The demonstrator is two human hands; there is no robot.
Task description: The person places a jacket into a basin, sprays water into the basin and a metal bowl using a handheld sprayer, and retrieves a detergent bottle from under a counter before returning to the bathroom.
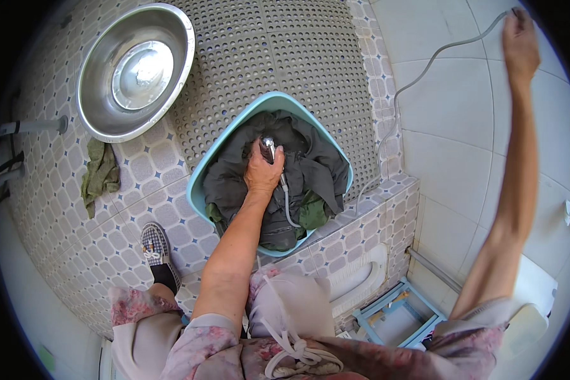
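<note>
My left hand (263, 170) is wrapped round a chrome shower head (268, 145) low over a light blue plastic basin (199, 178). Dark grey clothes (229, 172) fill that basin, with some green cloth (312, 210) among them. From the shower head's handle a grey hose (418, 79) drops into the basin; a hose also runs up along the tiled wall. Far up at the right, my right hand (520, 47) is closed at the hose's upper end by the wall. What its fingers grip there is hidden.
A large steel bowl (98, 82) stands at the far left, a green rag (102, 171) on the tiles below it. Perforated grey mats (310, 44) cover the floor behind the basin. A squat toilet (380, 263) and a blue folding stool (399, 310) are at the lower right.
</note>
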